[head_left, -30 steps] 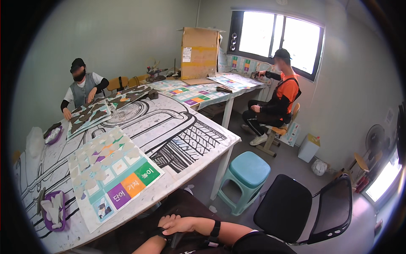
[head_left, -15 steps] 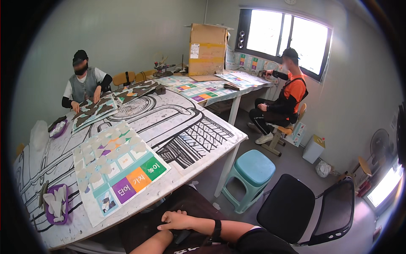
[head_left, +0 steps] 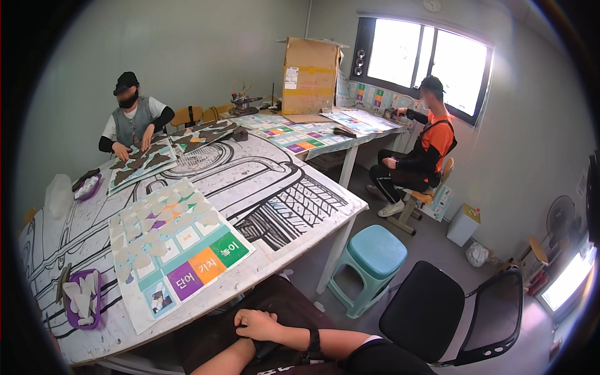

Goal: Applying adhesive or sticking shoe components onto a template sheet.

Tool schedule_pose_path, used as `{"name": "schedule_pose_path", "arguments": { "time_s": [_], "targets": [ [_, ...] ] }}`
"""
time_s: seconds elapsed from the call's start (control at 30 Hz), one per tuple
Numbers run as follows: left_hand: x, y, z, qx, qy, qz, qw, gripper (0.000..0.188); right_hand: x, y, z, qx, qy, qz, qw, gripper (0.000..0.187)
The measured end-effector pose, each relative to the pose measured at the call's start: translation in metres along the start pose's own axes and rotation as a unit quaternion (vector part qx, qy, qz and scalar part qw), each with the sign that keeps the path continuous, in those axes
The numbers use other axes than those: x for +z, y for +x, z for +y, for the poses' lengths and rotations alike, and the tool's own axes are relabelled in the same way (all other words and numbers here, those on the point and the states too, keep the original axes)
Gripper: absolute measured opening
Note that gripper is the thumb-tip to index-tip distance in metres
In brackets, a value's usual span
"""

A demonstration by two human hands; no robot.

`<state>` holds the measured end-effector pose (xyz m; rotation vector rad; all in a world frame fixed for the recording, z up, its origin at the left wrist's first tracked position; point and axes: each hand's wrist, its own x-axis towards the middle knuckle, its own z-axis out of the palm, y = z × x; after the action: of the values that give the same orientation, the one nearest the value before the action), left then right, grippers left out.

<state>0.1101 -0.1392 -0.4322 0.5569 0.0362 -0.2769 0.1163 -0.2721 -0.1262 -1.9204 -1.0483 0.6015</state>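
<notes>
My right hand (head_left: 257, 325) lies in my lap, crossed over my left wrist with its fingers curled down round it. Most of my left hand is hidden beneath it; my left forearm (head_left: 228, 360) comes up from the lower edge. Neither hand touches the table. Just beyond them on the table (head_left: 294, 244) lies a printed sheet (head_left: 140, 300) with coloured squares, its far part covered by flat pale grey pieces (head_left: 164, 220). A purple basket (head_left: 73, 320) of pale, pointed pieces stands to its left, with dark slabs (head_left: 62, 281) against it.
Across the table, a person in a grey vest (head_left: 134, 119) handles dark flat pieces on sheets (head_left: 147, 159). Another in orange (head_left: 440, 134) sits by the window. A blue-green stool (head_left: 375, 250) and black chair (head_left: 422, 303) stand at my right. A cardboard box (head_left: 306, 81) stands on the far table.
My right fingers have curled down further, and the thumb no longer points out. The view has shifted slightly. The person in the vest has moved their hands a little over the dark pieces.
</notes>
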Motion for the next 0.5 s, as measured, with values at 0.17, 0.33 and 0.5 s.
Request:
{"name": "schedule_pose_path", "arguments": {
  "time_s": [0.17, 0.33, 0.5],
  "targets": [
    [0.018, 0.008, 0.011, -0.007, 0.098, -0.014, 0.995, 0.039, 0.002, 0.01, 0.0, 0.0, -0.034, 0.014, 0.999, 0.024],
    [0.05, 0.021, 0.021, -0.011, 0.192, -0.029, 0.981, 0.039, -0.012, 0.013, -0.001, 0.1, 0.062, -0.013, 0.993, 0.025],
    [0.071, 0.024, 0.032, -0.016, 0.283, -0.046, 0.958, 0.039, -0.01, 0.024, 0.025, 0.18, 0.146, -0.023, 0.972, 0.029]
  ]
}}
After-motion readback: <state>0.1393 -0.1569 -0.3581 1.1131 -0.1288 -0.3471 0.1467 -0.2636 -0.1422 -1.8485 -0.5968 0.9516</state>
